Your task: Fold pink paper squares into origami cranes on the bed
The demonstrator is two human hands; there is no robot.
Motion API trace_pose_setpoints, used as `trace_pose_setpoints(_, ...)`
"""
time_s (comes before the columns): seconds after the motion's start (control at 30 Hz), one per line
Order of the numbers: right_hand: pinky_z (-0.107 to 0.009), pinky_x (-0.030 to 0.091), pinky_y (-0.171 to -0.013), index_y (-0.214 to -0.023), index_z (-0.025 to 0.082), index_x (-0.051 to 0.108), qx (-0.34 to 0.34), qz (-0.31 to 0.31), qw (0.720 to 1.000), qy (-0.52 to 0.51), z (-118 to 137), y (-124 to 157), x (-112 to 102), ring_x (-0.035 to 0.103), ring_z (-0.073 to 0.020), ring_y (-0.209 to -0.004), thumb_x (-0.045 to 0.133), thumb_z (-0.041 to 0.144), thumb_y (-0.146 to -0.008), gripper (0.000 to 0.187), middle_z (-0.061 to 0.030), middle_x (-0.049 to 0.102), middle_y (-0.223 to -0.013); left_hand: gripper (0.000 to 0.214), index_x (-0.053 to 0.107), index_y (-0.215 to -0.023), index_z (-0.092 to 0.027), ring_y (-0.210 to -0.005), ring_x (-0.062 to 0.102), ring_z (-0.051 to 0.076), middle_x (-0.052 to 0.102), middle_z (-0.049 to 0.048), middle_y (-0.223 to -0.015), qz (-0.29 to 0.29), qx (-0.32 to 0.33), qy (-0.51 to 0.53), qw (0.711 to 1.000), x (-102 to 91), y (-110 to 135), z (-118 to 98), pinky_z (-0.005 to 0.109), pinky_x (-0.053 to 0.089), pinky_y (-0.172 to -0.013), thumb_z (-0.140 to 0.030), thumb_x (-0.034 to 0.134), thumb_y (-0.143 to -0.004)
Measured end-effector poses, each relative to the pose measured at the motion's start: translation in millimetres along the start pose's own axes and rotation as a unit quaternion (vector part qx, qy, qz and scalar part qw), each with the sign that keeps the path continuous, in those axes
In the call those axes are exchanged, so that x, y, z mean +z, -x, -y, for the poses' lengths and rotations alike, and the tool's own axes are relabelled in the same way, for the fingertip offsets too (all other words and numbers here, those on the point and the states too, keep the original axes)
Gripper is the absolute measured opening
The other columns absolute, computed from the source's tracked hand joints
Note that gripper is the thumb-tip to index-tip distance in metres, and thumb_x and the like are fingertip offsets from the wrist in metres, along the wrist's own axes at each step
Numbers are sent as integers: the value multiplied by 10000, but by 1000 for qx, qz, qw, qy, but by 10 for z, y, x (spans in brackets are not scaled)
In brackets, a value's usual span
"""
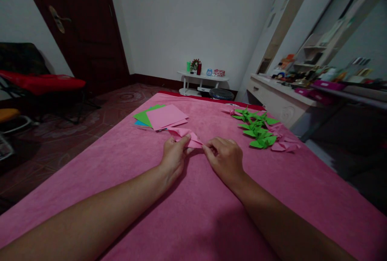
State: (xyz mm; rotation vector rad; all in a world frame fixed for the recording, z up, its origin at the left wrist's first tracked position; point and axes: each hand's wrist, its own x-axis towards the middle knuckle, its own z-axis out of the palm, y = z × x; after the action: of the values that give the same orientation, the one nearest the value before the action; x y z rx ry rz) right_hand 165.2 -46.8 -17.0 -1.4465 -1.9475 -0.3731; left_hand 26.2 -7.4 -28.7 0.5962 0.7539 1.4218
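A pink origami crane (192, 140), partly folded into points, is held just above the pink cloth. My left hand (175, 152) is closed on its left side, the thumb lying on top of the paper. With thumb and fingertips, my right hand (223, 156) pinches the narrow right tip. Beyond my left hand lies a stack of square paper sheets (167, 116), pink on top with green and blue showing below. Off to the right of my right hand sit several green paper cranes (256, 130) and pink paper cranes (286, 144).
Pink cloth (181, 212) covers the table. Past its far edge stands a small white shelf (208, 77) holding little items. A cluttered dressing table (279, 96) is at the right. On the left are a red-covered chair (45, 83) and a dark door (78, 23).
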Motion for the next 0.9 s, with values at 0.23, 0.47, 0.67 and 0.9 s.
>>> trace_pose_setpoints(0.23,-284,341,-682,-733,190,607,-9,3,1000,-3,-28,-1,12,540,-159,-668,564,220,-827,108,-23,637,-727,244,535,-734,-108,-543,583,106,612,3,-629,-20,-3,6,1000,11,-21,-39,227,510,-530,-140,734,-597)
trace_pose_setpoints(0.47,-266,386,-662,-716,194,600,55,19,992,-113,-2,27,72,547,-146,-650,559,158,-772,78,-7,607,-687,272,561,-800,-107,-586,612,138,651,44,-728,23,26,-22,999,-35,-100,-46,274,528,-548,-180,732,-602)
trace_pose_setpoints(0.67,-234,413,-526,-766,174,573,215,76,883,-409,0,13,123,540,-124,-547,567,312,-788,140,7,568,-627,264,580,-796,-102,-592,615,133,658,59,-732,95,-45,-103,989,-78,-172,-100,246,516,-560,-185,734,-599)
trace_pose_setpoints(0.9,-181,271,-378,-758,154,569,285,201,765,-542,-19,-65,47,368,-57,-394,636,433,-738,288,63,458,-508,374,559,-883,-120,-563,602,131,631,36,-706,251,-113,-239,931,-94,-154,-197,213,464,-513,-167,756,-569)
